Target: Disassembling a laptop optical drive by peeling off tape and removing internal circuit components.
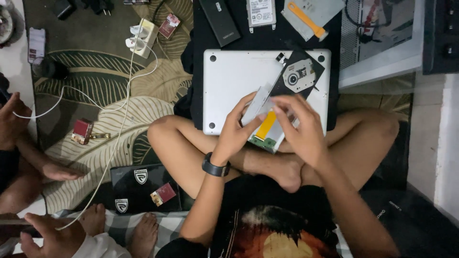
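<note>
You sit cross-legged on a patterned rug (95, 81), both hands raised over your lap and closed on a slim silver drive caddy (267, 122) with an orange ribbon cable (266, 125) and a green circuit edge at its lower end. Left hand (236, 129), black watch (215, 168) on the wrist, grips the caddy's left edge, thumb and fingers curled round it; right hand (299, 129) lies over the caddy's right side, fingertips pinching near its top, so much of the part is covered. The caddy is held tilted, just above the near edge of a silver laptop (239, 81) lying bottom-up on a black cloth (267, 40). An optical drive (299, 74), its round hub showing, rests at an angle on the laptop's right rear corner, just beyond your fingertips and close behind the caddy. Farther back on the cloth: a black slim box (220, 21), a bare hard disk (261, 12) and a grey sleeve with an orange pry tool (306, 19) on it. Right of these, the white edge of a computer case (382, 52). To your left on the rug: a white power strip (142, 34) with a white cable (114, 138) trailing toward the near-left corner, a small red box (81, 130), and a black laptop (143, 188) with shield stickers lying beside your left knee. Other people's hands and feet show at the left edge and near-left corner (52, 236), well apart from your own hands.
</note>
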